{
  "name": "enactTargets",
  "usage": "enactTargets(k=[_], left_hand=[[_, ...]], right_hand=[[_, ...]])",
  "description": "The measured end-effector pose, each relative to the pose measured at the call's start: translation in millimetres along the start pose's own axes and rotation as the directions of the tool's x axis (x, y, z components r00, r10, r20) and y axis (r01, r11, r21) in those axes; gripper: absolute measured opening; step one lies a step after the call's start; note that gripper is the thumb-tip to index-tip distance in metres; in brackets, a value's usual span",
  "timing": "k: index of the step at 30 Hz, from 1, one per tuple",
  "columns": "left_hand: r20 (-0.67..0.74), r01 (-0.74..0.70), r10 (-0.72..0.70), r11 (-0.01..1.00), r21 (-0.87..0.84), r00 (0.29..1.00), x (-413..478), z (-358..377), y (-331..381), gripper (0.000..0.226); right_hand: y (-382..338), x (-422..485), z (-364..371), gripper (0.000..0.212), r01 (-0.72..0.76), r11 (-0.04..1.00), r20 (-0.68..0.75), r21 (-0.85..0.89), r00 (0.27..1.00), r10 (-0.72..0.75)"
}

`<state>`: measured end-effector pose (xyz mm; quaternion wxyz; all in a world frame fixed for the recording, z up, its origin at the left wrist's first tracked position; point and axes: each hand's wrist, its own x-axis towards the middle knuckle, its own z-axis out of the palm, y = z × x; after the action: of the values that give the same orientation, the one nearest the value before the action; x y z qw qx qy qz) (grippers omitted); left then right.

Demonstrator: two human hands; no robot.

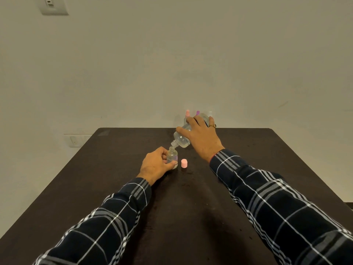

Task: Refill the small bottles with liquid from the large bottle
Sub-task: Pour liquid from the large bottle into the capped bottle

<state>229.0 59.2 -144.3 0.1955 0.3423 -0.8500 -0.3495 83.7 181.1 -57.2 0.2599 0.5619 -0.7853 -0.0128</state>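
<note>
My right hand (201,135) grips the large clear bottle (181,139), tilted down to the left with its open neck right over the mouth of a small clear bottle (172,156). The small bottle stands upright on the dark table (114,169), and my left hand (157,164) holds it from the left side. Its pink cap (184,163) stands on the table just to the right. Behind my right hand, three small bottles with a pink cap (187,112), a purple cap (197,112) and a white cap (210,113) stand near the table's far edge, mostly hidden.
The dark table ends at the pale wall behind the bottles. A wall socket (74,140) sits low on the left, and a switch plate (53,5) is at the top left. Both plaid sleeves reach in from the bottom of the view.
</note>
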Motion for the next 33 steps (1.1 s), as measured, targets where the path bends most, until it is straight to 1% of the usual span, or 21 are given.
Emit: enactTargets(k=[3, 9, 28, 33], left_hand=[[-0.002, 0.002, -0.002, 1.0, 0.008, 1.0, 0.1, 0.3, -0.1, 0.036], [0.004, 0.003, -0.003, 1.0, -0.01, 1.0, 0.0, 0.6, 0.6, 0.035], [0.009, 0.016, -0.016, 0.999, 0.034, 1.0, 4.8, 2.2, -6.7, 0.037], [-0.021, -0.001, 0.001, 1.0, 0.031, 1.0, 4.7, 3.0, -7.5, 0.036]], right_hand=[[-0.2, -0.3, 2.4, 0.067, -0.006, 1.0, -0.024, -0.001, 1.0, 0.006], [-0.2, -0.6, 1.5, 0.068, -0.009, 1.0, -0.008, -0.004, 1.0, 0.008], [-1.6, 1.4, -2.8, 0.067, 0.021, 0.999, -0.017, -0.034, 1.0, -0.022], [-1.6, 2.6, 2.2, 0.073, 0.017, 0.998, -0.045, -0.057, 0.999, -0.019]])
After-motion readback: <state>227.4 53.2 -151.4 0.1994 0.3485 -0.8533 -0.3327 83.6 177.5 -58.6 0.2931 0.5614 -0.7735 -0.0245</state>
